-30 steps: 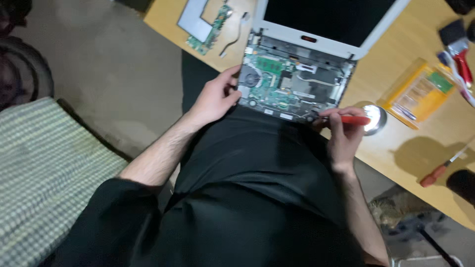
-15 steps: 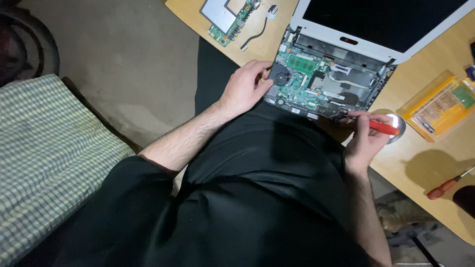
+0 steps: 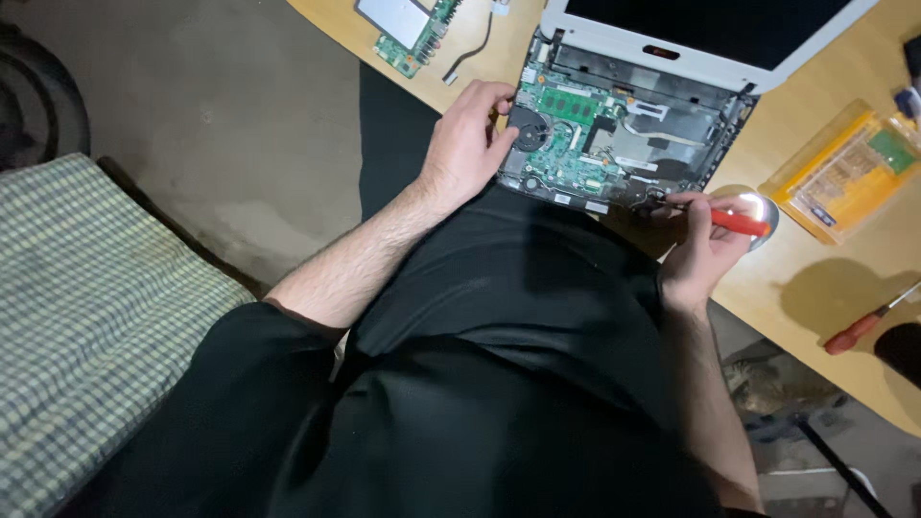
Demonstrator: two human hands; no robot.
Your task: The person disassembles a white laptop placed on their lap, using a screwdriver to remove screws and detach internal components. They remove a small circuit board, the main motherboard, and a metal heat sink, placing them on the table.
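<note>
Opened laptop (image 3: 624, 134) sits at near edge of counter (image 3: 825, 278), base overhanging toward lap, green board exposed, white-framed screen tilted back on far side. Left hand (image 3: 467, 144) clamped on laptop's left edge beside round black fan (image 3: 530, 129), fingers curled over the chassis rim. Right hand (image 3: 705, 240) at laptop's front right corner, fingers closed round red-handled screwdriver (image 3: 737, 223). Screwdriver long axis near horizontal, tip pointing left into the corner of the board, handle out to the right over a round shiny dish (image 3: 763, 216).

Room: bare counter right of laptop beyond the dish; counter edge runs diagonally, dropping off to floor (image 3: 240, 125) left of laptop.

Flat yellow rectangular package (image 3: 839, 173), small green patch at one corner, lies right of laptop, clear of it. Second red-handled screwdriver (image 3: 863, 326) further right, near counter edge. Loose green circuit board with grey plate (image 3: 408, 24) and a thin cable (image 3: 470, 53) lie left of laptop's screen. Checked cushion (image 3: 86, 326) far left of laptop, off the counter.
</note>
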